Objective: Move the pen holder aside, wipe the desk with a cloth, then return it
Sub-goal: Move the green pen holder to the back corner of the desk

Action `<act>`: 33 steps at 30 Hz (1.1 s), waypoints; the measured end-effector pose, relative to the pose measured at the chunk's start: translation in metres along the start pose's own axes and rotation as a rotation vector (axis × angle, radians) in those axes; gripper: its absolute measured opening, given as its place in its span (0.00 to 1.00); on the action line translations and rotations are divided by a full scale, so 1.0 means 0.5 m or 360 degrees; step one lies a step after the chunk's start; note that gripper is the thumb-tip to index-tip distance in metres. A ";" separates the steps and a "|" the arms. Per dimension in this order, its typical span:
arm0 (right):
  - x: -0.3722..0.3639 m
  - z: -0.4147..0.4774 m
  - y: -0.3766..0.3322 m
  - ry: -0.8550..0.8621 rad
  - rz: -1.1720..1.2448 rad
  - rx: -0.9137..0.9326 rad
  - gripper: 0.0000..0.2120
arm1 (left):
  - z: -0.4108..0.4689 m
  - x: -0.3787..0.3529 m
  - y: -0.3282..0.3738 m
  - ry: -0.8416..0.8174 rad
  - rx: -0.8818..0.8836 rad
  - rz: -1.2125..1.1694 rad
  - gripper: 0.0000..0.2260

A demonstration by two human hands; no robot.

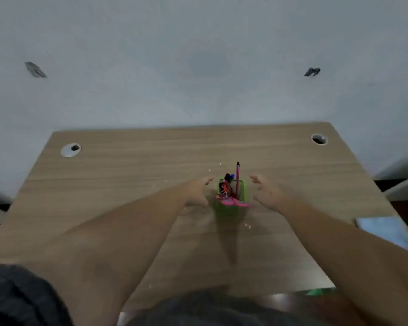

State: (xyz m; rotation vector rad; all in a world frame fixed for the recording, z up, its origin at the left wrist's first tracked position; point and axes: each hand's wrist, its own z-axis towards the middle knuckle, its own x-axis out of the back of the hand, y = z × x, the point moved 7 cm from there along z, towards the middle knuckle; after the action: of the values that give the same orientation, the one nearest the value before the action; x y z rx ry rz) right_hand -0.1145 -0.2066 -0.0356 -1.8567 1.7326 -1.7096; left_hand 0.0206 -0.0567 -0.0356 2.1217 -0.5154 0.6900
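A green pen holder stands near the middle of the wooden desk. It holds a tall pink pen, dark markers and pink scissors. My left hand hovers just left of the holder with fingers apart. On the holder's right side my right hand is spread open. Neither hand touches the holder. A pale blue cloth lies at the desk's right edge.
Small white crumbs are scattered on the desk around the holder. Two round cable holes, one at the back left and one at the back right, sit near the back corners. A grey wall rises behind the desk.
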 end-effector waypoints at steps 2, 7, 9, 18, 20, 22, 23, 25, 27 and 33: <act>-0.025 -0.013 0.025 -0.0146 0.0229 -0.0087 0.27 | 0.003 -0.016 0.000 -0.0009 -0.0010 0.0068 0.42; -0.079 -0.027 0.030 -0.0418 0.0368 0.0064 0.43 | 0.011 -0.060 0.000 0.0044 0.0085 -0.0256 0.41; -0.081 -0.027 0.022 -0.0385 0.0271 0.0077 0.43 | 0.016 -0.066 -0.004 0.0079 0.0131 -0.0475 0.39; -0.083 -0.013 -0.005 -0.0352 0.0369 0.0092 0.37 | 0.029 -0.061 -0.009 0.0163 0.0161 -0.0944 0.34; -0.082 -0.011 -0.017 -0.0366 0.0334 0.0125 0.36 | 0.023 -0.054 -0.012 0.0146 0.0135 -0.1065 0.35; -0.082 -0.006 -0.036 -0.0375 0.0337 0.0160 0.35 | 0.017 -0.038 -0.020 0.0180 0.0094 -0.1089 0.35; -0.085 0.001 -0.052 -0.0396 0.0362 0.0185 0.35 | 0.011 -0.024 -0.027 0.0217 0.0082 -0.1073 0.35; -0.095 0.015 -0.091 -0.0435 0.0393 0.0241 0.36 | -0.002 0.009 -0.047 0.0278 0.0065 -0.1058 0.34; -0.107 0.034 -0.137 -0.0467 0.0428 0.0282 0.37 | -0.017 0.047 -0.073 0.0341 0.0073 -0.1054 0.34; -0.187 0.106 -0.298 -0.0602 0.0355 0.0418 0.38 | -0.070 0.184 -0.180 0.0567 0.0141 -0.0934 0.34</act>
State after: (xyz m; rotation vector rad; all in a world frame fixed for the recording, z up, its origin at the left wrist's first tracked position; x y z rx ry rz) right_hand 0.0437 -0.1162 -0.0131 -1.6662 1.4283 -1.3253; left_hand 0.1322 0.0125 -0.0124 2.0193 0.3283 0.7256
